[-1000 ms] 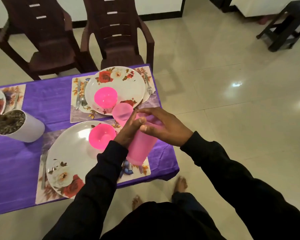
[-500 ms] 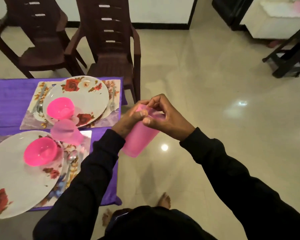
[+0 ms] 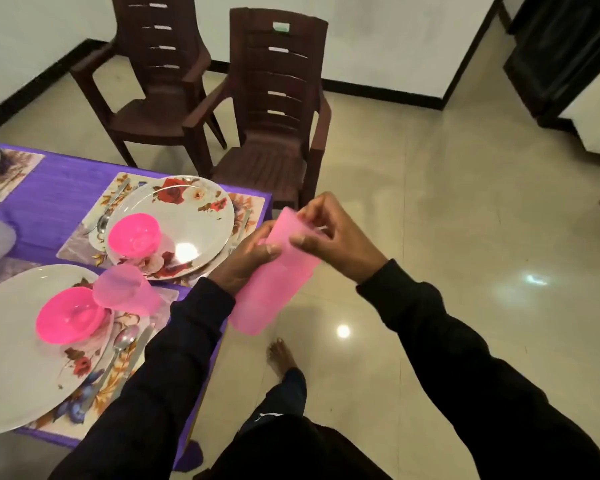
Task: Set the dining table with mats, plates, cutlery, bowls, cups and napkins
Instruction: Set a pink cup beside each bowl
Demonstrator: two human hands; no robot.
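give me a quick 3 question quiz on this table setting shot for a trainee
1. True or false: the pink cup stack is resting on the table.
2. Multiple choice: what sits on the far floral plate? A) a napkin B) a pink bowl C) a fork
3. Short answer: which hand pinches the stack at its upper rim?

Key:
1. False. Both hands hold it over the floor, beside the purple tablecloth.
2. B, the pink bowl.
3. The right hand; the left hand grips the stack's side.
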